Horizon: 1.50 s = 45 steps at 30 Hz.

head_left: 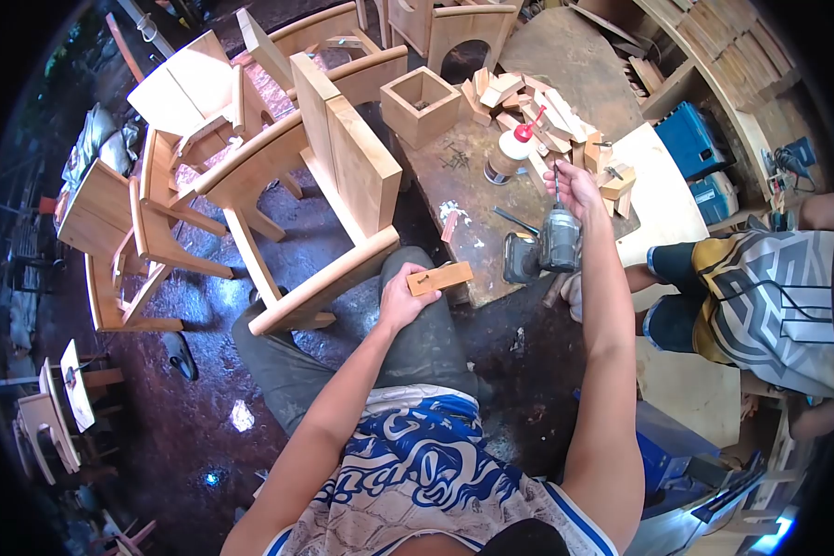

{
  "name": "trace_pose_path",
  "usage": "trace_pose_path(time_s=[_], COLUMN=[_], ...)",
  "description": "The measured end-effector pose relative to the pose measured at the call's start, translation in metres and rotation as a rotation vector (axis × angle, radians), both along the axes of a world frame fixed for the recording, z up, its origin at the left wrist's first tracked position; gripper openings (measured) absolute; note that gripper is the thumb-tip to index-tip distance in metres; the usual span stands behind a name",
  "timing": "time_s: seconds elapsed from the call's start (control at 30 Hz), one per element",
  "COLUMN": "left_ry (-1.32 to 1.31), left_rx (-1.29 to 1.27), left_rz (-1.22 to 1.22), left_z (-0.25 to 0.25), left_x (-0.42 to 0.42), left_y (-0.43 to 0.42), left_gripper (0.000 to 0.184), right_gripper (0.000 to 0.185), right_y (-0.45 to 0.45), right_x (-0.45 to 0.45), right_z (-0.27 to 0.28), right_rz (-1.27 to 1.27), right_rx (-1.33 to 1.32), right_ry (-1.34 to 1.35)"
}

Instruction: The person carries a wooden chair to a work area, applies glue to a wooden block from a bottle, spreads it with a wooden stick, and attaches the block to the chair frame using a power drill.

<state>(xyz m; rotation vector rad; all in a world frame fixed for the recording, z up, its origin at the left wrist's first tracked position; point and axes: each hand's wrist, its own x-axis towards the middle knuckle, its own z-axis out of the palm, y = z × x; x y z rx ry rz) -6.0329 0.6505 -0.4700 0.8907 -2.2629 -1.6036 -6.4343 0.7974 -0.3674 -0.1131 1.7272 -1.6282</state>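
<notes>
A small wooden block (pixel 448 276) with a dark screw on its face is gripped in my left hand (pixel 404 295), over my thigh. My right hand (pixel 576 189) has its fingers closed at the bit end of a cordless drill (pixel 560 243), which lies at the table's edge. Beside that hand stands a glue bottle (pixel 504 159) with a red cap. Wood offcuts (pixel 549 119) are heaped behind it. An open square wooden box (pixel 421 104) sits on the worktable (pixel 463 199), with loose screws (pixel 455 157) near it.
A wooden chair frame (pixel 320 283) stands against my left side, with more chairs (pixel 102 218) beyond. Another person (pixel 760 306) is at the right, near blue tool cases (pixel 690 141). A sandal (pixel 181 356) lies on the floor.
</notes>
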Motion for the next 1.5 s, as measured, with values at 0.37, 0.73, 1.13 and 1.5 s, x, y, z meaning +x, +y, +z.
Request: trace_pose_path(time_s=[0.37,0.73,1.13,1.5], left_ry=[0.0,0.014,-0.053,-0.041], left_rx=[-0.017,0.009,-0.127,-0.123], left_rz=[0.023,-0.04,-0.016,-0.057], left_z=[-0.003,0.001,0.013,0.006], left_x=[0.0,0.003,0.008,0.003], left_y=[0.0,-0.004,0.003,-0.002], left_gripper=[0.055,0.048,0.045,0.044], right_gripper=[0.028,0.057,0.031,0.041], right_y=[0.026,0.089,0.084,0.117], right_x=[0.011,0.163,0.176,0.188], right_z=[-0.021,-0.063,-0.07,0.038], right_rz=[0.008,-0.05,-0.276,0.321], right_rx=[-0.123,0.061,-0.042,0.325], right_ry=[0.032,0.494,0.561,0.425])
